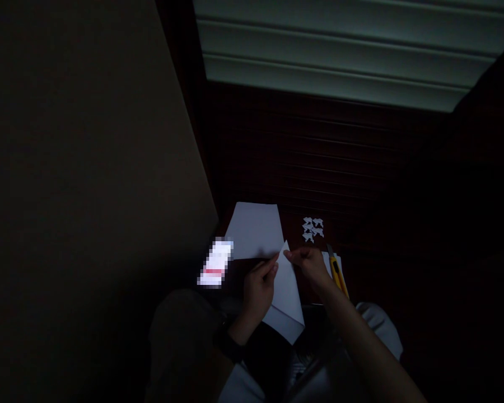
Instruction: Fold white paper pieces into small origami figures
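Observation:
A folded sheet of white paper [286, 291] is held up over my lap, its pointed corner upward. My left hand [260, 285] pinches its left edge near the top. With thumb and fingers closed, my right hand [309, 263] grips the same paper by the right side of that corner. A crease runs across the lower part of the sheet. Beyond my hands a larger white sheet [256, 229] lies flat on the dark tabletop. Several small folded or cut white paper pieces [312, 228] sit in a cluster at the far right.
A yellow utility knife [338, 274] lies beside my right forearm, over more white paper [326, 262]. To the left glows a blurred phone-like screen [216, 262]. A wall [88, 140] stands close on the left, and pale horizontal slats [340, 56] are ahead. The room is dim.

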The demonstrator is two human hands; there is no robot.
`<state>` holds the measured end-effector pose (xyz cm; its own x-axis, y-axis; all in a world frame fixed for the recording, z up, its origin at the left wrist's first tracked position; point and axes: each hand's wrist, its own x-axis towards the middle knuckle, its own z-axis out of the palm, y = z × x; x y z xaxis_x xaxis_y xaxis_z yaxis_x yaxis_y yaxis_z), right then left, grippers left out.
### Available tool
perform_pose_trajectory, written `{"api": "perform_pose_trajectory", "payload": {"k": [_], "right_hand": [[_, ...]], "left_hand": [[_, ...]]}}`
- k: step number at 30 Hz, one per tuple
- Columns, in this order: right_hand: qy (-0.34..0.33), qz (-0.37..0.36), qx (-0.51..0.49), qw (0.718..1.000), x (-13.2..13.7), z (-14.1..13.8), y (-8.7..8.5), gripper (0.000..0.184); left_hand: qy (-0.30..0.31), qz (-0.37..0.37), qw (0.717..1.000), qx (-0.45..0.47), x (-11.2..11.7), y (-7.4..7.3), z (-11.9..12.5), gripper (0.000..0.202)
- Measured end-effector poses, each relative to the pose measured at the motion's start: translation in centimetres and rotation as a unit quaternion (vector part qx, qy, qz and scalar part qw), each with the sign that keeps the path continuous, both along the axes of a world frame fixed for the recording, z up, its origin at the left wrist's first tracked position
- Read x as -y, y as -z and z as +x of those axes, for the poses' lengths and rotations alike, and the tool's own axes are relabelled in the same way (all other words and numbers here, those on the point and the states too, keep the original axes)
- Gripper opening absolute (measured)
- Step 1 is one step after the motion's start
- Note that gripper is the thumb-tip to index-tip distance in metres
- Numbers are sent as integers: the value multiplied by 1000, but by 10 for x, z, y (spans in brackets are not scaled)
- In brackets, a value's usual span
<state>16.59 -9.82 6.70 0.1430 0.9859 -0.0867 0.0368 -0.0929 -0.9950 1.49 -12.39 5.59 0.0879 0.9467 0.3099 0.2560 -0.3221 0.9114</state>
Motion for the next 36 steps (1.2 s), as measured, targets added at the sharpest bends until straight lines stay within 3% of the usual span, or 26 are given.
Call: {"api": "perform_pose_trajectory", "payload": {"k": [11, 20, 29, 36], "right_hand": [[9, -3, 19, 1000, 7, -3, 4, 35], [27, -4, 54, 998, 3, 9, -3, 35], [10, -59, 9, 998, 21, 2, 9, 38], [11, -42, -61, 997, 19, 4, 11, 31]], "left_hand": [[-6, -25, 1000, 9, -3, 7, 0, 32], [40, -86, 995, 33, -2, 12, -5, 32], [23, -97, 993, 61, -3, 15, -4, 33], [33, -85, 994, 61, -1, 11, -4, 32]]}}
